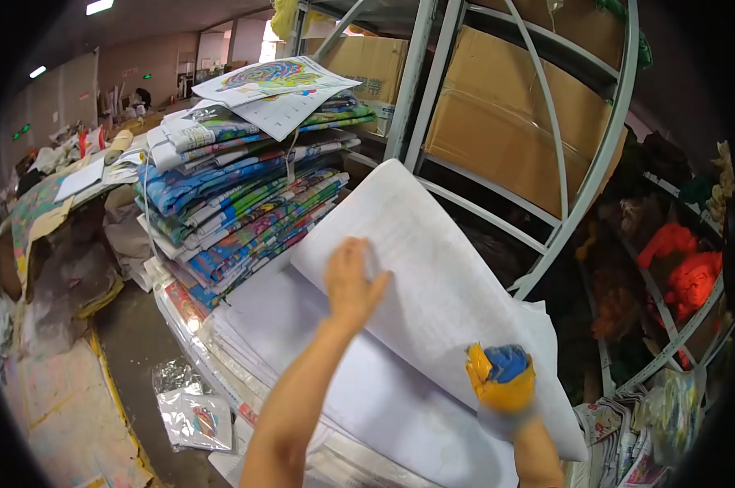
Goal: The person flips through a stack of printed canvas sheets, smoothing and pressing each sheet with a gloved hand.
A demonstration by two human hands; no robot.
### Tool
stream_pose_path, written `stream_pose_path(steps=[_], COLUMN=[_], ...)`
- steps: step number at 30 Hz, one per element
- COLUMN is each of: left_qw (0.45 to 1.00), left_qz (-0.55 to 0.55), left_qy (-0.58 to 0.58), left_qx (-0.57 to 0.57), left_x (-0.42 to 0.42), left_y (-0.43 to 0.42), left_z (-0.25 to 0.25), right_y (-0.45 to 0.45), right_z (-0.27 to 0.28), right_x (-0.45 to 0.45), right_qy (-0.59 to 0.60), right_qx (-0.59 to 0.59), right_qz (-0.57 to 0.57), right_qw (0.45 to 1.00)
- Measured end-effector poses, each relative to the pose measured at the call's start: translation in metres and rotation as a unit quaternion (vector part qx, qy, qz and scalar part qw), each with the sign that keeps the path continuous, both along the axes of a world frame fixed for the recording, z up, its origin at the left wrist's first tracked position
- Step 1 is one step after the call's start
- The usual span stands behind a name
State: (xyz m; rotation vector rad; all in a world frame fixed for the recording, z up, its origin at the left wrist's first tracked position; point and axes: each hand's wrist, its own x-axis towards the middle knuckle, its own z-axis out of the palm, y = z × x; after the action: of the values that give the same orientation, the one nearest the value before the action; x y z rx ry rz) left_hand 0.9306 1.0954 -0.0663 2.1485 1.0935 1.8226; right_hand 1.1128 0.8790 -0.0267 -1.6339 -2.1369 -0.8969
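A large white sheet (416, 244), folded over on itself, lies on a pile of white sheets (375, 390); I cannot tell if it is cloth or paper. My left hand (351, 281) is bare and rests against the fold's upper left part, thumb apart from the fingers, holding nothing that I can see. Lower right on the same fold is my right hand (504, 378), in a yellow and blue glove with a grey cuff. Its fingers are bunched in the view and blurred, so their grip does not show.
Folded colourful printed cloths (245, 195) are stacked at the pile's far left, with printed sheets (278, 85) on top. Behind stands a metal rack (420, 89) with cardboard boxes (514, 122). Plastic-wrapped packets (196, 419) lie low at left. Red material (689, 264) sits on right shelves.
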Motion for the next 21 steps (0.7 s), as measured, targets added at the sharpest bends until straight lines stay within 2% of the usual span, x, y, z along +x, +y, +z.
stream_pose_path(steps=[3, 4, 5, 7, 8, 10, 11, 13, 14, 17, 18, 19, 20, 21], left_qw=[0.997, 0.995, 0.995, 0.978, 0.967, 0.939, 0.928, 0.954, 0.941, 0.902, 0.889, 0.896, 0.889, 0.89], left_qz=[0.049, -0.005, -0.004, -0.081, -0.128, -0.193, -0.21, -0.178, -0.23, -0.285, -0.297, -0.256, -0.251, -0.246], left_qy=[-0.006, -0.007, -0.004, -0.026, -0.045, -0.116, -0.15, -0.144, -0.167, -0.243, -0.261, -0.256, -0.282, -0.282], left_qx=[-0.059, -0.098, -0.099, -0.189, -0.217, -0.259, -0.268, -0.192, -0.185, -0.215, -0.231, -0.257, -0.26, -0.261], left_x=[-0.039, -0.048, -0.05, -0.057, -0.062, -0.079, -0.089, -0.11, -0.122, -0.16, -0.173, -0.185, -0.194, -0.208], left_y=[0.041, 0.049, 0.053, 0.049, 0.045, 0.045, 0.041, 0.034, 0.023, -0.009, -0.023, -0.04, -0.055, -0.061], left_z=[0.017, 0.029, 0.038, 0.06, 0.069, 0.068, 0.067, 0.053, 0.047, 0.015, 0.004, -0.005, -0.016, -0.031], right_y=[0.002, 0.003, 0.002, -0.006, -0.013, -0.018, -0.025, -0.032, -0.037, -0.051, -0.059, -0.069, -0.08, -0.094], right_z=[-0.008, -0.014, -0.013, -0.006, -0.007, -0.012, -0.009, -0.016, -0.019, -0.039, -0.051, -0.06, -0.058, -0.069], right_x=[0.004, 0.006, 0.002, -0.01, -0.015, -0.016, -0.023, -0.034, -0.039, -0.058, -0.062, -0.066, -0.073, -0.075], right_qy=[0.021, 0.043, 0.031, 0.026, -0.017, 0.02, -0.016, -0.007, -0.03, -0.052, 0.021, 0.092, -0.041, -0.02], right_qx=[-0.038, -0.05, -0.055, -0.097, -0.119, -0.14, -0.161, -0.193, -0.183, -0.162, -0.231, -0.296, -0.261, -0.278], right_qz=[0.016, 0.031, 0.047, 0.046, 0.018, 0.07, 0.062, 0.141, 0.177, 0.23, 0.234, 0.238, 0.23, 0.216], right_qw=[0.999, 0.997, 0.997, 0.994, 0.993, 0.988, 0.985, 0.971, 0.967, 0.958, 0.944, 0.921, 0.936, 0.936])
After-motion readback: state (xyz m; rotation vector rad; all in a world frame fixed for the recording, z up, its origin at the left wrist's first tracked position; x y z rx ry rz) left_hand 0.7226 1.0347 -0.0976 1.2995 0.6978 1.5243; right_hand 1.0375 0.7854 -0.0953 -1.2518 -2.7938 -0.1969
